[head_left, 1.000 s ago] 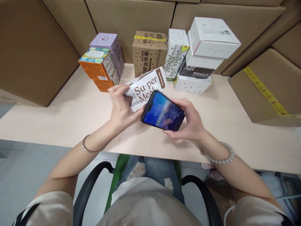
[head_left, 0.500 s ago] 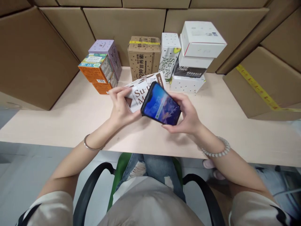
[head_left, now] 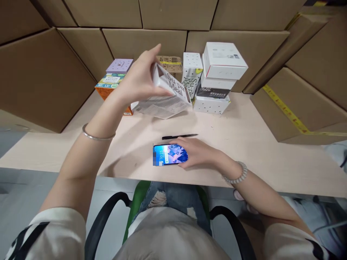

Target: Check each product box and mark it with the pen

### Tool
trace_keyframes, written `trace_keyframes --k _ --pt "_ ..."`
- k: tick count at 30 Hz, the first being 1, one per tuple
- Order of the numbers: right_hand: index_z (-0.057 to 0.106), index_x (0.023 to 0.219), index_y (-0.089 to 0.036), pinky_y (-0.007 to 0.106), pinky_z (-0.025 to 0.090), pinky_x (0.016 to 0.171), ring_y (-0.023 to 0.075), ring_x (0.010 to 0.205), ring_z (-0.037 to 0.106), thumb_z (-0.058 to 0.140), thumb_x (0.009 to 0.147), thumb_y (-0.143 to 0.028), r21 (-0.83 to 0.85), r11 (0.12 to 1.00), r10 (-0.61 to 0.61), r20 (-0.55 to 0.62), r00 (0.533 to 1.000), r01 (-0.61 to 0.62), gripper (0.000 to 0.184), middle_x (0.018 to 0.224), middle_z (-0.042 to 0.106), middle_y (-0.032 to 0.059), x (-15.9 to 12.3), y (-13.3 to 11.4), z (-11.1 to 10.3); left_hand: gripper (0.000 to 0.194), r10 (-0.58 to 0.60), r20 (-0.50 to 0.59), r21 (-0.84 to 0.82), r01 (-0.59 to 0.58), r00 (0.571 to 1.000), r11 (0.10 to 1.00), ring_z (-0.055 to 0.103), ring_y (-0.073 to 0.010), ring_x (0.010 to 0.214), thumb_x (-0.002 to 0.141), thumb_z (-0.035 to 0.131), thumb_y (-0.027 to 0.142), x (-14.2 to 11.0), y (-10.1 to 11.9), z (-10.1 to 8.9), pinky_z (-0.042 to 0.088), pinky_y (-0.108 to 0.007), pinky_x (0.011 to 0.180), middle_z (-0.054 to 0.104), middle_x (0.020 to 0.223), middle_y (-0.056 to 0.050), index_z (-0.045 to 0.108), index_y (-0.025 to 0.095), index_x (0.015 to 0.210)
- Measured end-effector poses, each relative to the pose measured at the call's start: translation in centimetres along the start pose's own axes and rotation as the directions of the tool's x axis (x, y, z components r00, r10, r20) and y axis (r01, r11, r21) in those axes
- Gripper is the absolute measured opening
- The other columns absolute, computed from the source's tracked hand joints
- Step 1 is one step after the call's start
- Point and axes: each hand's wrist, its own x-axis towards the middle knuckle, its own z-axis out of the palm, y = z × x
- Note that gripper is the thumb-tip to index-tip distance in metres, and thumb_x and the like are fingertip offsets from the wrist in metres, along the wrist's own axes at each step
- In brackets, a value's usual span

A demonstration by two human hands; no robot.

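My left hand (head_left: 137, 79) is wrapped round a white "Su-per Meal" box (head_left: 166, 104). The box is tilted above the table in front of the back row, its lower face turned towards me. My right hand (head_left: 199, 153) grips the right end of a smartphone (head_left: 172, 154). With its lit screen up and reading 10:23, the phone is at the table's near part, flat or nearly so. Just behind it lies a slim black pen (head_left: 173, 137).
Orange boxes (head_left: 104, 92) and a lilac box (head_left: 119, 65) stand at the back left. Along the back are a brown carton (head_left: 173, 65), an upright white box (head_left: 192, 68) and stacked white boxes (head_left: 222, 68). Large cardboard cartons (head_left: 162, 43) wall the table (head_left: 244, 159).
My left hand has raised and tilted the Su-per Meal box towards the back. My right hand has brought the smartphone lower and nearer, turning it level. The pen has come into view.
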Motion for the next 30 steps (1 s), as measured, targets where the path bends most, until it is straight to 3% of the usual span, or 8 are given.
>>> trace_keyframes --k 3,6,8,11,15,21,25,30 --pt "0.055 0.152 -0.025 0.040 0.053 0.087 0.0326 0.113 0.069 0.081 0.073 -0.032 0.010 1.000 0.016 -0.012 1.000 -0.016 0.084 0.134 0.070 0.0112 0.0 0.2 0.0 0.143 -0.038 0.136 0.081 0.027 0.990 0.996 0.066 -0.0372 0.127 0.042 0.106 0.061 4.2 1.9 1.6 0.052 -0.066 0.118 0.069 0.138 -0.015 0.041 0.018 0.162" --pt "0.057 0.151 -0.026 0.042 0.054 0.090 0.0336 0.116 0.069 0.081 0.073 -0.034 0.025 1.000 0.017 -0.029 0.999 -0.016 0.082 0.135 0.070 0.0113 0.0 0.3 0.1 0.107 0.048 0.096 0.005 -0.048 0.994 0.999 0.071 -0.0382 0.122 0.051 0.103 0.055 6.6 2.2 4.6 0.058 -0.059 0.111 0.073 0.129 -0.007 0.059 0.025 0.144" --pt "0.057 0.150 -0.024 0.042 0.054 0.090 0.0336 0.115 0.069 0.082 0.073 -0.034 0.031 0.999 0.017 -0.029 0.999 -0.016 0.082 0.134 0.069 0.0119 0.0 0.3 0.1 0.086 0.084 0.058 -0.032 -0.082 0.995 0.996 0.072 -0.0386 0.120 0.056 0.101 0.056 7.1 1.4 6.4 0.058 -0.058 0.110 0.074 0.129 -0.006 0.067 0.027 0.129" --pt "0.057 0.151 -0.022 0.041 0.054 0.086 0.0326 0.109 0.070 0.081 0.072 -0.033 0.024 1.000 0.016 -0.025 1.000 -0.015 0.083 0.129 0.069 0.0119 0.0 0.3 0.1 0.075 0.102 0.086 0.062 -0.107 0.991 0.992 0.071 -0.0396 0.123 0.060 0.098 0.056 6.2 -0.2 7.9 0.056 -0.059 0.111 0.073 0.128 -0.008 0.069 0.024 0.121" --pt "0.057 0.151 -0.025 0.039 0.053 0.080 0.0299 0.104 0.069 0.079 0.072 -0.033 0.026 1.000 0.006 -0.016 1.000 -0.005 0.083 0.130 0.066 0.0100 0.1 0.3 0.1 0.070 0.152 0.162 0.264 -0.191 0.975 0.945 0.063 -0.0403 0.137 0.070 0.093 0.045 4.2 -1.6 8.4 0.050 -0.063 0.118 0.068 0.137 -0.010 0.066 0.026 0.131" --pt "0.056 0.153 -0.025 0.040 0.054 0.084 0.0292 0.104 0.069 0.080 0.073 -0.031 0.017 1.000 0.009 -0.023 1.000 -0.009 0.084 0.133 0.065 0.0109 0.2 0.3 0.1 0.059 0.103 0.099 0.109 -0.114 0.990 0.988 0.058 -0.0390 0.147 0.077 0.089 0.036 4.4 -1.6 8.9 0.041 -0.068 0.125 0.069 0.141 -0.009 0.068 0.026 0.131" --pt "0.058 0.152 -0.024 0.040 0.055 0.085 0.0293 0.105 0.069 0.081 0.073 -0.033 0.016 0.999 0.047 -0.032 0.998 -0.047 0.082 0.133 0.065 0.0124 0.2 0.3 0.0 0.064 0.057 0.152 0.189 -0.085 0.987 0.978 0.054 -0.0319 0.151 0.076 0.089 0.027 5.2 -1.3 8.8 0.040 -0.062 0.129 0.067 0.148 -0.005 0.066 0.029 0.135" --pt "0.061 0.147 -0.024 0.049 0.054 0.100 0.0341 0.119 0.063 0.083 0.074 -0.034 -0.018 0.999 -0.030 -0.095 0.995 0.029 0.077 0.126 0.067 0.0125 0.2 0.5 0.1 0.082 -0.017 0.196 0.319 -0.047 0.980 0.947 0.050 -0.0206 0.151 0.076 0.090 0.025 5.7 -0.4 9.2 0.038 -0.053 0.133 0.061 0.156 -0.001 0.052 0.028 0.148"
